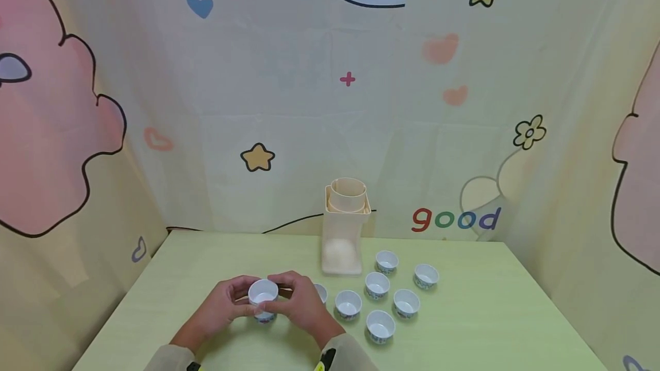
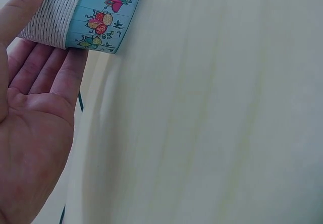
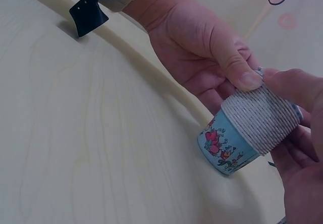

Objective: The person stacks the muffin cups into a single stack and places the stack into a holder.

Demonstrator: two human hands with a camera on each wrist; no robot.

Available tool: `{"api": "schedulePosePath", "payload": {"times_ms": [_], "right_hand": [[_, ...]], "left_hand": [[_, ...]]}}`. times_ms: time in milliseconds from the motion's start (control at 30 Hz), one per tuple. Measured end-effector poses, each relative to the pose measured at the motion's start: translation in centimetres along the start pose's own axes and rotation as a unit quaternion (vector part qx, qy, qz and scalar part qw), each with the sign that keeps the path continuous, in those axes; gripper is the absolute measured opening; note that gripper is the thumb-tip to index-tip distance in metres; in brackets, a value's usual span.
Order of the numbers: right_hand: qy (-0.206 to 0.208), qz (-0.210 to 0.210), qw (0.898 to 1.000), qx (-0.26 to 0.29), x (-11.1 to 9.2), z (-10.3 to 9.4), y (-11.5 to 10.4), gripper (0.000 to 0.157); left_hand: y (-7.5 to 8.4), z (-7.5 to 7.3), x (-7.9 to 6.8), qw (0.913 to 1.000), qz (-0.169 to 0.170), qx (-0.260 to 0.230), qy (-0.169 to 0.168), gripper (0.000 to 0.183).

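Both hands hold a nested stack of paper cups (image 1: 263,291) above the left front part of the table. My left hand (image 1: 223,304) grips it from the left, thumb and fingers on opposite sides. From the right, my right hand (image 1: 307,304) grips the same stack with thumb and fingers. In the right wrist view, many rolled rims lie close together on the stack (image 3: 262,115), and the end cup is pale blue with a printed fruit pattern. The left wrist view shows that printed cup (image 2: 103,17) beyond the fingers of the left hand (image 2: 38,128).
Several paper cups (image 1: 380,326) stand upright, mouths up, right of the hands; one cup (image 1: 321,292) is partly hidden by the right hand. Behind them stands a cream dispenser-like holder (image 1: 342,239) with a round tube on top. A printed cloth (image 1: 309,73) hangs behind the table (image 1: 464,325).
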State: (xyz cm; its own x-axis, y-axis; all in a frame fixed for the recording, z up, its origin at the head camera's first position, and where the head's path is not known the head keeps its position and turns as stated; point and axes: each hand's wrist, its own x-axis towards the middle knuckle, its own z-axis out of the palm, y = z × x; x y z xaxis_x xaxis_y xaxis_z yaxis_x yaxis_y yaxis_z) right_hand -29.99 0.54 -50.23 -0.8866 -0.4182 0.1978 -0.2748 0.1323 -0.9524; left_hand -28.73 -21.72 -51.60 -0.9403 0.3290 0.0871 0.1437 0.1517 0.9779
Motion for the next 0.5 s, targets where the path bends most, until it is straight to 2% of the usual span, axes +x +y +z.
{"api": "schedulePosePath", "payload": {"times_ms": [233,500], "right_hand": [[-0.005,0.013,1.0,-0.024,-0.07,-0.07,-0.29,0.05],[0.018,0.008,1.0,0.002,-0.52,0.19,-0.23,0.051]], "left_hand": [[-0.06,-0.01,0.01,0.9999,-0.002,0.013,0.003,0.063],[-0.13,-0.07,0.06,0.9999,0.012,0.011,-0.002,0.065]]}}
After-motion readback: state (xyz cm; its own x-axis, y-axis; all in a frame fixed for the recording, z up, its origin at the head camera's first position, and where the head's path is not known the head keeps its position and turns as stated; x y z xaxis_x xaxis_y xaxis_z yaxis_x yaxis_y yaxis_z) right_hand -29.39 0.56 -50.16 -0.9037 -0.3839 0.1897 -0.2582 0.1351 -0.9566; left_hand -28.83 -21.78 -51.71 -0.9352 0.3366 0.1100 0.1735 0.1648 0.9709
